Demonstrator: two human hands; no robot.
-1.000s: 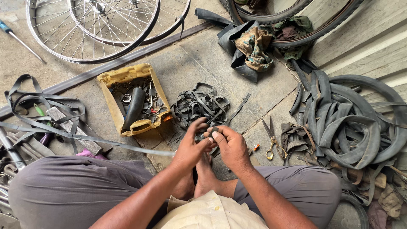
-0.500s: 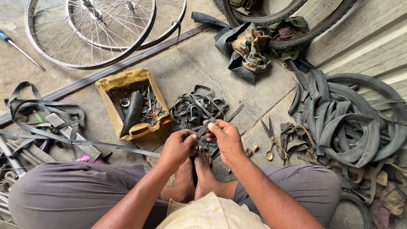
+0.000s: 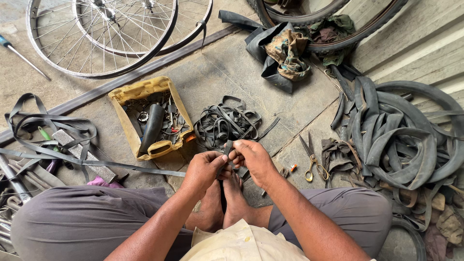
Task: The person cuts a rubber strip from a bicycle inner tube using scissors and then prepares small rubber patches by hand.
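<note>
1. My left hand (image 3: 205,169) and my right hand (image 3: 253,159) meet in front of me, fingertips close together, both pinching a narrow black rubber strip (image 3: 227,147) between them.
2. The strip stands up between my thumbs and forefingers; its lower part drops between my two bare feet (image 3: 224,203), which press together on the concrete floor (image 3: 217,72).
3. Both hands are closed narrow on the strip; neither hand is spread wide.
4. Just beyond my hands lies a tangled heap of black rubber bands and strips (image 3: 224,123), nearly touching the top of the strip I hold.
5. To the left of that heap sits a worn yellow plastic tray (image 3: 123,104) holding small metal parts and a dark rubber piece.
6. To the right of my right hand, a pair of scissors with yellowish handles (image 3: 309,162) lies on the floor, near but apart from my fingers, with a small orange-tipped object (image 3: 292,167) just beside it.
7. Farther right is a big pile of black bicycle inner tubes and tyres (image 3: 401,135).
8. At the top left, two spoked bicycle wheel rims (image 3: 104,72) lie flat.
9. On my left, long grey rubber straps (image 3: 48,125) loop over metal tools.
10. My knees, in grey trousers (image 3: 87,222), spread out to both sides.
</note>
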